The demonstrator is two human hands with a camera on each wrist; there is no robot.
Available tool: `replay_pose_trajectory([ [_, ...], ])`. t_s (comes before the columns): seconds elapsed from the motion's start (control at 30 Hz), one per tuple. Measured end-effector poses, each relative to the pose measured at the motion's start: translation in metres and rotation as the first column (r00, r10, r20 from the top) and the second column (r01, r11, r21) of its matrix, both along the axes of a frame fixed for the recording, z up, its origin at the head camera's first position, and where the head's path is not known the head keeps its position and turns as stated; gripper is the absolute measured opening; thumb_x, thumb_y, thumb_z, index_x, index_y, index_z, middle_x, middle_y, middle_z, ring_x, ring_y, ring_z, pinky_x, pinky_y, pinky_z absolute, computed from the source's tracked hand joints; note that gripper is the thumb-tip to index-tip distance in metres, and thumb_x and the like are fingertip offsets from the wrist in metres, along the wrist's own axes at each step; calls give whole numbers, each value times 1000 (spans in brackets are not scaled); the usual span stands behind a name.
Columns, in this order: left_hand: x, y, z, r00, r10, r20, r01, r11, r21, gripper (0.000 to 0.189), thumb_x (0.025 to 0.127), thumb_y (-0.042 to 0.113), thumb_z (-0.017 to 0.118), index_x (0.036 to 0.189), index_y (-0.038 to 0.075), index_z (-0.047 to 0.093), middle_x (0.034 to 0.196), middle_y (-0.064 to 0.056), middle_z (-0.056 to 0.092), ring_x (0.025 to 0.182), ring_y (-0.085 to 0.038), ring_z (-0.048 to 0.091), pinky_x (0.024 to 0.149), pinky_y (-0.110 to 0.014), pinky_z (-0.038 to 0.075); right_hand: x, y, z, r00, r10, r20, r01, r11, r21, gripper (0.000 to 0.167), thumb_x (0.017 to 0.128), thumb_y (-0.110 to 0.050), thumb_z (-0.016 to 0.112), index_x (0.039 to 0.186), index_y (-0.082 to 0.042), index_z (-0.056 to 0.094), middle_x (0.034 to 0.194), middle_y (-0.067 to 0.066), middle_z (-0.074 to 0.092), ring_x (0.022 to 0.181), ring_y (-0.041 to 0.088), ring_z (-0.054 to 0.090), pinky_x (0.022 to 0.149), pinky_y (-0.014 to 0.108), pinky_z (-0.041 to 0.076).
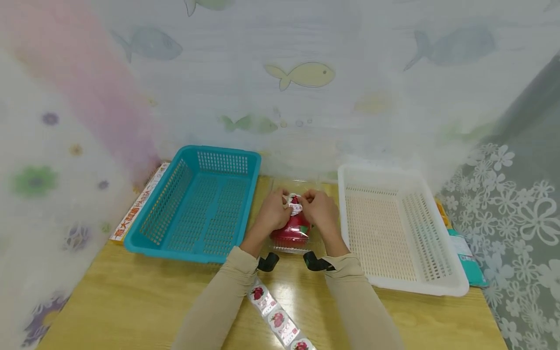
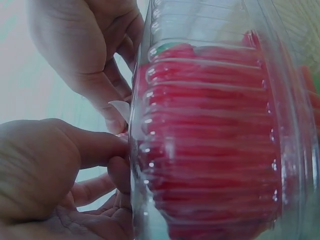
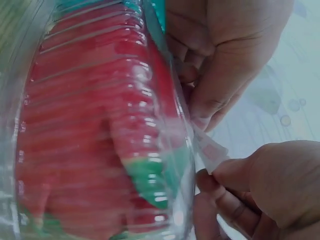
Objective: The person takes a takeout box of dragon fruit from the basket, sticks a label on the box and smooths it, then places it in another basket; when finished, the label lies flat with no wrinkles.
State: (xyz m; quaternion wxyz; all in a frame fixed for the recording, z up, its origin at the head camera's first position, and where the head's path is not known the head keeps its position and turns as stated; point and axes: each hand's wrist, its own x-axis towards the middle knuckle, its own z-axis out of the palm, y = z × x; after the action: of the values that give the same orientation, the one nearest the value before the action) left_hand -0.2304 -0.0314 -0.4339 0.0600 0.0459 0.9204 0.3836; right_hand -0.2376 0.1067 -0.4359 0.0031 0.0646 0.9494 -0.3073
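Observation:
A clear plastic clamshell box (image 1: 290,240) stands on the table, with red, green-marked contents (image 2: 210,135) showing through its ribbed side. Over the lid is a white sticker (image 1: 295,208) printed with red fruit. My left hand (image 1: 274,211) pinches the sticker's left edge between thumb and finger. On the opposite edge, my right hand (image 1: 321,210) pinches it too; the lifted corner of the sticker shows between thumb and forefinger in the right wrist view. Below the box runs a strip of similar fruit stickers (image 1: 278,318), partly under the left sleeve.
A blue basket (image 1: 192,255) stands to the left and a white basket (image 1: 420,287) to the right. Beside the blue one lies a pasta package (image 1: 142,201); a teal packet (image 1: 468,257) sits past the white one. Behind the table hangs a fish-patterned curtain (image 1: 306,112).

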Motion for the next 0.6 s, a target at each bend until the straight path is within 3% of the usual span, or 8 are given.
replay_pose_trajectory([
  [0.3, 0, 1, -6, 1000, -1, 12, 1, 1000, -7, 48, 95, 11, 68, 139, -1, 50, 120, -21, 64, 107, -33, 63, 96, -47, 56, 6, -2, -5, 1000, -19, -19, 19, 1000, -13, 21, 102, -38, 62, 100, -21, 73, 95, 1, 76, 69, 20, 58, 54, 28, 35],
  [0.47, -2, 0, -3, 1000, 7, 6, -7, 1000, -2, 48, 96, 11, 67, 139, -1, 49, 120, -21, 65, 107, -34, 63, 97, -48, 55, 4, -3, -4, 999, -7, -53, 5, 999, -37, 22, 101, -38, 62, 104, -19, 73, 105, 0, 77, 78, 22, 64, 59, 29, 39],
  [0.6, -1, 0, -3, 1000, 10, 15, -10, 1000, 12, 47, 96, 10, 66, 138, 0, 48, 120, -21, 63, 106, -34, 62, 95, -47, 55, 3, -2, -5, 998, -21, -57, 17, 997, -72, 22, 99, -36, 65, 100, -17, 75, 98, 2, 78, 82, 23, 68, 61, 30, 42],
])
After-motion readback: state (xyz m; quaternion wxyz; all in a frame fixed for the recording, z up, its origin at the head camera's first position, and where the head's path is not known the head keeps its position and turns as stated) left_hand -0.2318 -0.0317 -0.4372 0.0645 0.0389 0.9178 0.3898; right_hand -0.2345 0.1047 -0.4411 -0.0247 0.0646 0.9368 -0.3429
